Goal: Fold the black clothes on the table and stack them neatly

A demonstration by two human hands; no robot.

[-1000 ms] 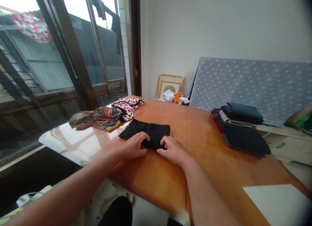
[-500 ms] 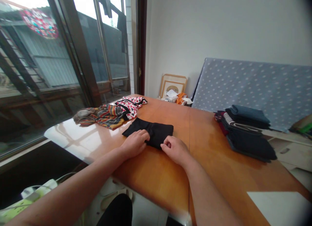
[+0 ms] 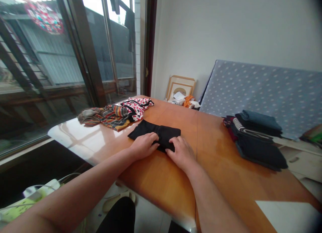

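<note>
Black folded cloth [image 3: 163, 132] lies near the middle of an orange wooden tabletop [image 3: 161, 182], just beyond the table's near edge. Left hand [image 3: 144, 146] and right hand [image 3: 181, 154] rest on it, fingers together and pressing down, not clamped, though any fingertip tucked beneath is hard to make out. Flattening this fold appears to be the step in hand; lifting it would call for fingers under its edge. Farther off lie a striped cloth [image 3: 110, 118], a red-and-white patterned cloth [image 3: 137, 109] and, rightward, a stack of folded clothes [image 3: 259, 142].
</note>
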